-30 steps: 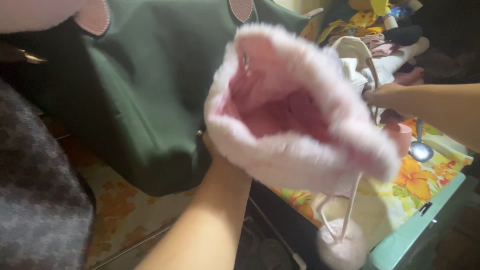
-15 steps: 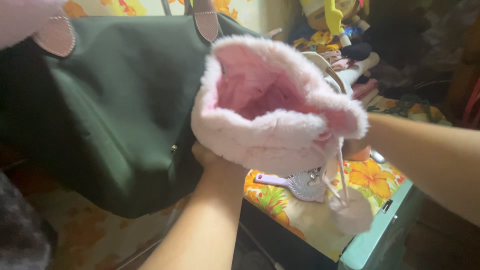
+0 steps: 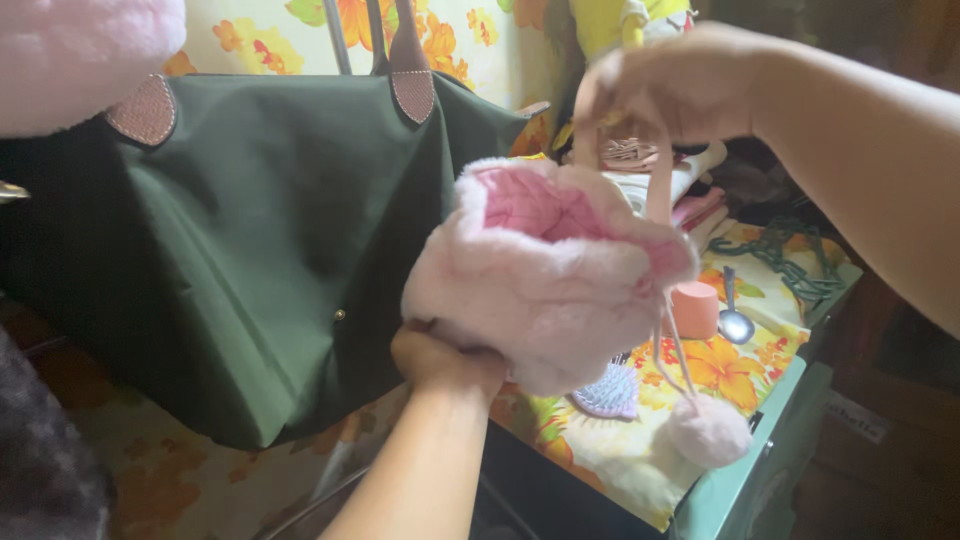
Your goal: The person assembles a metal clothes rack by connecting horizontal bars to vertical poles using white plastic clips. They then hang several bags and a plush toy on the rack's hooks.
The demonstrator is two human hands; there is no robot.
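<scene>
The left hand (image 3: 440, 358) is gripping the underside of a fluffy pink drawstring pouch (image 3: 545, 275), fingers closed into its fur, holding it mouth-up in front of a hanging green bag (image 3: 240, 250). The right hand (image 3: 665, 90) is raised above the pouch, fingers pinched narrow on the pink drawstring (image 3: 658, 185), which is running taut down to the rim. Judging by this, an even upward pull while the left hand is bracing low would be gathering the mouth cleanly. A pom-pom (image 3: 708, 430) is dangling beneath on the cord, hanging near a hairbrush (image 3: 608, 395), an orange cup (image 3: 694, 310) and a spoon (image 3: 734, 322) lying on the floral cloth (image 3: 640, 460), where it could be snagging.
</scene>
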